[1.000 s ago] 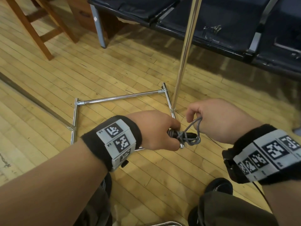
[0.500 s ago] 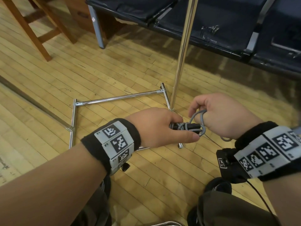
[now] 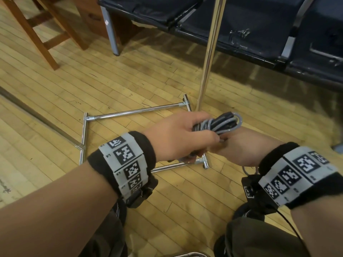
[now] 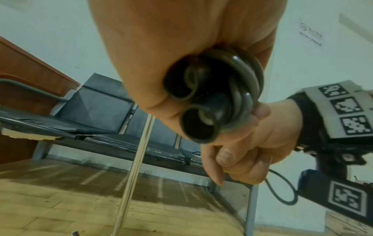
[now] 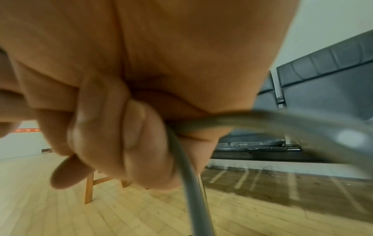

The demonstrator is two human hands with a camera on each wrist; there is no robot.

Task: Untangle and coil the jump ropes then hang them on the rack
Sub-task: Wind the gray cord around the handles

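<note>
Left hand (image 3: 178, 138) grips the coiled jump rope (image 3: 220, 123) and its black handles above the rack (image 3: 209, 52) base — right hand (image 3: 239, 147) beneath pinches the loose grey tail. Keep wraps snug, tuck the tail — then hang it.

Rope bundle (image 3: 219, 124) before rack pole (image 3: 209, 52); bench (image 3: 241, 34) behind.

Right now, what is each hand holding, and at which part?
The left hand grips the coiled jump rope around its bundled handles; the right hand pinches the loose cord below.
</note>
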